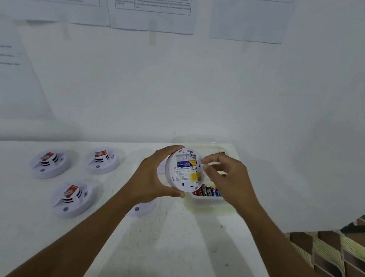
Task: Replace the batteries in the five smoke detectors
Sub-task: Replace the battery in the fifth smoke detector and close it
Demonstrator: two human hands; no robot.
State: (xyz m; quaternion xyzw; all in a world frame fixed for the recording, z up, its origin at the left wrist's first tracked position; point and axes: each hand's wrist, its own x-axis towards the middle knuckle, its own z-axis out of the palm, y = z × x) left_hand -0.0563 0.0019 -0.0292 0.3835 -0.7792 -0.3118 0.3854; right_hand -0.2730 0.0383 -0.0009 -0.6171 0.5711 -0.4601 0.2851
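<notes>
My left hand (154,176) grips a round white smoke detector (185,170) by its rim, back side toward me, above the table. A blue and yellow battery (186,163) lies in its open compartment. My right hand (227,180) is at the detector's right edge with fingers curled; whether it pinches anything I cannot tell. Three white detectors lie face up on the table to the left (50,163), (103,160), (71,197). Another white detector (141,210) lies partly hidden under my left forearm.
A clear plastic tray (210,203) with several batteries (208,191) sits on the white table (160,252) just behind my hands. Printed sheets (149,0) hang on the white wall. The table's right edge runs beside a patterned floor (346,267).
</notes>
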